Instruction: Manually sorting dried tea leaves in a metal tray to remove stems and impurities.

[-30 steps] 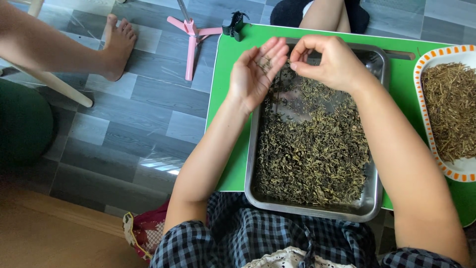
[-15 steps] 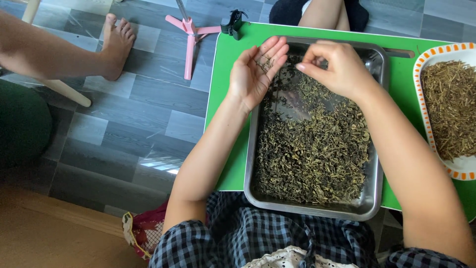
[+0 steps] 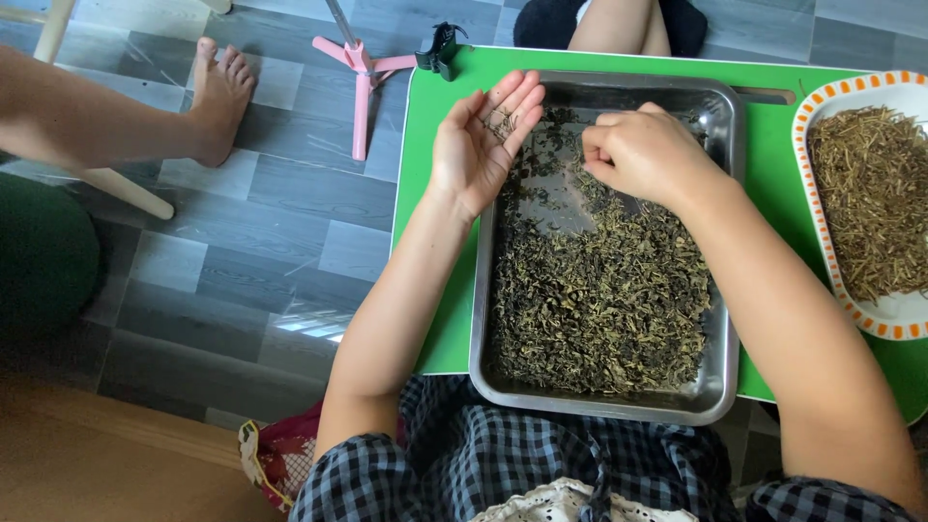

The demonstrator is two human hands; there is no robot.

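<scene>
Steel tray (image 3: 723,290) of dried leaves (image 3: 599,309) | left hand (image 3: 480,145) open, cupping bits | right hand (image 3: 643,155) pinched closed

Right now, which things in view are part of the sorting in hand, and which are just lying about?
In use:
- left hand, palm up with a few bits
- right hand, pinching over the metal tray
- dried leaves
- plate of stems

Lying about:
- pink stand
- black clip
- another person's foot

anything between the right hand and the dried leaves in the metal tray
Nothing visible. The right hand hovers with fingers curled directly over the dried leaves in the metal tray, at its far end. The left hand is held palm up over the tray's left edge, off to the side.
</scene>
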